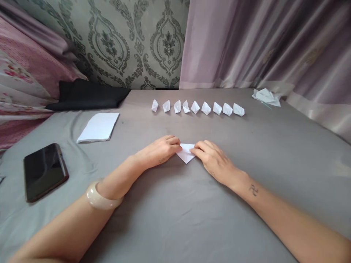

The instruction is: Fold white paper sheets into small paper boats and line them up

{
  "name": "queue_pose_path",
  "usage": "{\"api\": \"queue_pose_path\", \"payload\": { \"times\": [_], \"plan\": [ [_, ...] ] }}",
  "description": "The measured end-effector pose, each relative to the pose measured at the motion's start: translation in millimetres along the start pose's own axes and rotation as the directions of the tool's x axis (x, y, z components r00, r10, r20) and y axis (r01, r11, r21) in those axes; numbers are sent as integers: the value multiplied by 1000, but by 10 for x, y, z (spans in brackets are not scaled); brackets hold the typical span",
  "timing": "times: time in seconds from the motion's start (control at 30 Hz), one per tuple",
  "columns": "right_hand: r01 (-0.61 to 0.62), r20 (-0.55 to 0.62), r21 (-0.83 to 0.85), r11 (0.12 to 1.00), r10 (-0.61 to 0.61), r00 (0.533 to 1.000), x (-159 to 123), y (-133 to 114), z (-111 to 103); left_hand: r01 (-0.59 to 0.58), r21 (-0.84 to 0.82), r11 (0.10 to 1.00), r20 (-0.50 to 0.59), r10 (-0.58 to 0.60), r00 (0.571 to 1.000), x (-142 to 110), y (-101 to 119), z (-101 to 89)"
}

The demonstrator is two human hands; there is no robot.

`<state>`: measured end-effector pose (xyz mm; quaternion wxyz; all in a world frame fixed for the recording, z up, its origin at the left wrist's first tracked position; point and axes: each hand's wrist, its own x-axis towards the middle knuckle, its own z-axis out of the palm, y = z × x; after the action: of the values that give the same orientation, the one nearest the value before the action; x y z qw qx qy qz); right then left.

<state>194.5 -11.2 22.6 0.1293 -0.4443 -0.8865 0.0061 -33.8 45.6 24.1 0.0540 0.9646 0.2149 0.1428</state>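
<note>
A folded piece of white paper [186, 156] lies on the grey cloth in front of me, one corner pointing toward me. Its left side is pinched by my left hand [166, 148], fingers closed on the edge. My right hand [215, 159] grips the right side in the same way, thumb and fingers pressed together. Beyond both hands stands a row of several small folded white paper shapes [195, 107]. The paper's outer corners are hidden under my fingers.
A stack of white paper sheets [99, 128] lies to the left, with a dark phone [45, 171] nearer me. Black cloth [87, 95] is bunched at the back left. Crumpled white papers [266, 96] lie at the back right by the curtain [246, 44].
</note>
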Motion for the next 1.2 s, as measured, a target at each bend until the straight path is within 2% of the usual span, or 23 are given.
{"api": "queue_pose_path", "payload": {
  "times": [0.2,0.4,0.57,0.63,0.7,0.77,0.87,0.97,1.1,1.2],
  "plan": [
    [18,-17,-85,996,-19,1000,-22,-24,-13,-42,132,990,97,29,995,-14,84,-67],
    [2,36,-68,998,0,999,-58,-22,-41,-21,134,991,222,-9,975,-22,146,-159],
    [11,34,-17,1000,-11,999,-86,-12,-62,120,174,977,272,-165,948,-34,288,-244],
    [-8,21,-13,1000,8,1000,-75,-46,-67,160,254,954,276,-230,933,-28,378,-235],
    [-41,1,-40,998,41,999,-51,-112,-68,142,344,928,253,-237,938,-18,475,-182],
    [-72,-23,-78,994,70,997,-21,-197,-59,131,430,893,203,-237,950,-5,564,-91],
    [-93,-45,-127,988,87,995,7,-315,-33,193,487,852,100,-273,957,11,650,42],
    [-101,-39,-144,984,96,995,7,-373,-21,242,460,854,80,-312,947,18,665,74],
    [-120,-28,-108,987,118,993,-22,-367,-51,270,387,881,159,-353,922,11,631,-30],
    [-140,-31,-90,986,138,990,-66,-318,-77,283,351,893,169,-357,919,6,600,-110]
  ]
}}
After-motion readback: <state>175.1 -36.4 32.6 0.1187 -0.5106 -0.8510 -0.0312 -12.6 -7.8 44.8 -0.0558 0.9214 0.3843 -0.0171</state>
